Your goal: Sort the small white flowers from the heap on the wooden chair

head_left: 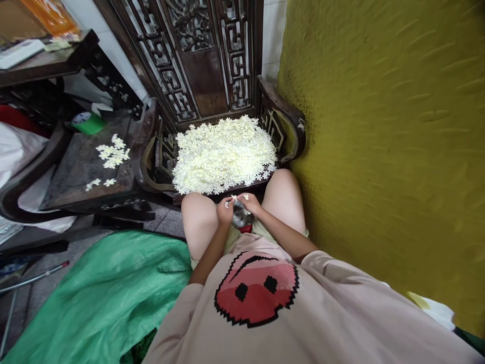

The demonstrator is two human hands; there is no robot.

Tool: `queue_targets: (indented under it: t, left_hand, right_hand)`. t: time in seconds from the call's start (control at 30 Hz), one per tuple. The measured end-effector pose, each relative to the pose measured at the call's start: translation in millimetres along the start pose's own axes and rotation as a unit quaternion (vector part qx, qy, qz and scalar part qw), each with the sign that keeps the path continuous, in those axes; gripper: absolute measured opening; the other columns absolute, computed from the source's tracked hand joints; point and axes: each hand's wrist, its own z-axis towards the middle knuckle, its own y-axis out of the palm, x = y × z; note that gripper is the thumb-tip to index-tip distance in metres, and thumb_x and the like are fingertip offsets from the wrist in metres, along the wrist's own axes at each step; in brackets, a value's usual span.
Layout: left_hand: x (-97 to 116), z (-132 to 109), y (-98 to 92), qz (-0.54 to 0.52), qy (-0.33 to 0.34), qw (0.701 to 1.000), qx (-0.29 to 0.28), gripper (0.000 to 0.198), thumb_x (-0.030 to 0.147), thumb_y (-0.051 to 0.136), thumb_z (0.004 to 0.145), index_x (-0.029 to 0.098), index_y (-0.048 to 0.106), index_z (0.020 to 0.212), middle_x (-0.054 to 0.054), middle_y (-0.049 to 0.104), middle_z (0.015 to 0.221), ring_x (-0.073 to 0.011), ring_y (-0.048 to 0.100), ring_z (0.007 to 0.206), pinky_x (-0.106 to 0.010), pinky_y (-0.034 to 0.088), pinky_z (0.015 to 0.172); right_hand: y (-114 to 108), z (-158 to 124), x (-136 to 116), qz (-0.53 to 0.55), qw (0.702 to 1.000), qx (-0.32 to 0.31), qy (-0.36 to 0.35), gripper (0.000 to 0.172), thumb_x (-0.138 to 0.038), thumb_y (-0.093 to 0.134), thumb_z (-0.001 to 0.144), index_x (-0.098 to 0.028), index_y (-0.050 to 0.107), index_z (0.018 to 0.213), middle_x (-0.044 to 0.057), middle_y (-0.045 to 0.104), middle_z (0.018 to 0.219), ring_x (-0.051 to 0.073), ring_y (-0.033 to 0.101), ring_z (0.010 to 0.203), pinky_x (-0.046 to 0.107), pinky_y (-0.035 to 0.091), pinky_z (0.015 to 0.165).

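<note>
Because the white flower between the fingertips is so small, I would judge it to be nearly weightless, with soft petals that bruise easily under a hard pinch. Its stalk, if it has one, is too small to see; but I suppose the firm base beneath the petals is the safest place to take hold, with a light touch of thumb and forefinger. It may be slightly slippery if the petals are moist, which I cannot tell.

The left hand and the right hand meet above the gap between the knees, and the fingertips of both are closed together on this flower. Further white bits show at each hand, at about eight o'clock and three o'clock from the flower; whether they are gripped or only rest there, I cannot say exactly.

Taking the hands as the centre of the clock, the heap of white flowers lies near, towards twelve o'clock, spread upon the seat of the carved wooden chair. A few loose flowers lie well apart at ten o'clock, on a dark wooden surface. The green sheet is at eight o'clock, and the yellow wall stands towards two o'clock.
</note>
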Motion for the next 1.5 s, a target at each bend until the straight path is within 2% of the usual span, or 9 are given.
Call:
queue_targets:
  t: [0.17, 0.27, 0.4, 0.57, 0.87, 1.0, 1.13, 1.3, 1.5]
  left_hand:
    - [-2, 1, -0.5, -0.035, 0.003, 0.999, 0.009, 0.029, 0.027, 0.062, 0.074, 0.016, 0.067, 0.1, -0.011, 0.066, 0.108, -0.0205, 0.062, 0.092, -0.033, 0.048, 0.084]
    - [-4, 3, -1.0, -0.053, -0.007, 0.998, -0.015, 0.027, 0.029, 0.061, 0.074, 0.015, 0.068, 0.096, -0.011, 0.068, 0.103, -0.0217, 0.062, 0.094, -0.034, 0.046, 0.086]
    - [-14, 7, 2.6, -0.11, -0.066, 0.99, -0.054, 0.024, 0.034, 0.064, 0.069, 0.015, 0.071, 0.082, -0.011, 0.07, 0.091, -0.0225, 0.062, 0.09, -0.034, 0.043, 0.088]
    - [-23, 11, 7.8, -0.22, -0.164, 0.959, -0.072, 0.02, 0.032, 0.071, 0.059, 0.015, 0.07, 0.069, -0.007, 0.069, 0.074, -0.0189, 0.062, 0.074, -0.031, 0.045, 0.076]
    - [-6, 11, -0.7, -0.351, -0.257, 0.9, -0.013, 0.025, 0.023, 0.079, 0.049, 0.011, 0.064, 0.065, -0.003, 0.064, 0.064, -0.0099, 0.055, 0.059, -0.023, 0.041, 0.06]
    - [-4, 12, -3.8, -0.383, -0.298, 0.872, -0.067, 0.027, 0.024, 0.079, 0.053, 0.01, 0.06, 0.067, 0.002, 0.055, 0.053, -0.0029, 0.041, 0.042, -0.018, 0.027, 0.043]
    - [-7, 12, -3.8, -0.413, -0.309, 0.846, -0.138, 0.032, 0.026, 0.079, 0.056, 0.011, 0.053, 0.064, 0.008, 0.042, 0.047, 0.0018, 0.022, 0.034, -0.018, 0.012, 0.036]
    - [-6, 10, -1.3, -0.446, -0.322, 0.823, -0.139, 0.039, 0.029, 0.081, 0.055, 0.014, 0.046, 0.063, 0.01, 0.038, 0.046, 0.002, 0.022, 0.035, -0.016, 0.013, 0.036]
    - [-2, 10, -2.1, -0.469, -0.323, 0.81, -0.144, 0.041, 0.03, 0.08, 0.057, 0.015, 0.041, 0.06, 0.012, 0.026, 0.04, 0.0007, 0.021, 0.034, -0.016, 0.014, 0.036]
  right_hand:
    - [1, 3, 5, -0.084, 0.996, 0.002, -0.035, 0.011, -0.027, 0.061, 0.067, -0.017, 0.061, 0.064, 0.0, 0.06, 0.064, 0.011, 0.051, 0.06, 0.023, 0.038, 0.061]
    - [1, 3, 6, -0.103, 0.994, -0.024, -0.032, 0.013, -0.029, 0.061, 0.067, -0.016, 0.06, 0.064, 0.0, 0.059, 0.062, 0.011, 0.05, 0.059, 0.023, 0.037, 0.06]
    - [0, 2, 5, -0.095, 0.994, -0.041, -0.029, 0.015, -0.03, 0.061, 0.067, -0.014, 0.061, 0.064, -0.001, 0.059, 0.059, 0.011, 0.05, 0.056, 0.022, 0.037, 0.057]
    - [-1, 2, 4, -0.132, 0.99, -0.036, -0.016, 0.012, -0.026, 0.061, 0.067, -0.014, 0.064, 0.064, 0.002, 0.063, 0.063, 0.012, 0.054, 0.059, 0.023, 0.039, 0.058]
    - [1, -5, 3, -0.152, 0.986, -0.025, -0.07, 0.022, -0.037, 0.066, 0.067, -0.015, 0.066, 0.068, 0.005, 0.068, 0.072, 0.016, 0.06, 0.067, 0.027, 0.044, 0.067]
    - [3, -8, 6, -0.138, 0.984, -0.045, -0.098, 0.027, -0.041, 0.067, 0.066, -0.016, 0.07, 0.078, 0.007, 0.07, 0.085, 0.019, 0.063, 0.079, 0.03, 0.045, 0.076]
    - [4, -6, 11, -0.103, 0.988, -0.073, -0.089, 0.031, -0.043, 0.066, 0.066, -0.015, 0.07, 0.078, 0.008, 0.07, 0.081, 0.019, 0.062, 0.075, 0.031, 0.046, 0.074]
    - [4, -3, 13, -0.065, 0.992, -0.081, -0.065, 0.032, -0.044, 0.065, 0.065, -0.014, 0.07, 0.074, 0.007, 0.069, 0.075, 0.016, 0.06, 0.067, 0.028, 0.045, 0.067]
    - [4, 0, 14, -0.044, 0.998, -0.045, -0.031, 0.026, -0.039, 0.064, 0.065, -0.014, 0.068, 0.071, 0.005, 0.068, 0.072, 0.014, 0.058, 0.064, 0.026, 0.043, 0.063]
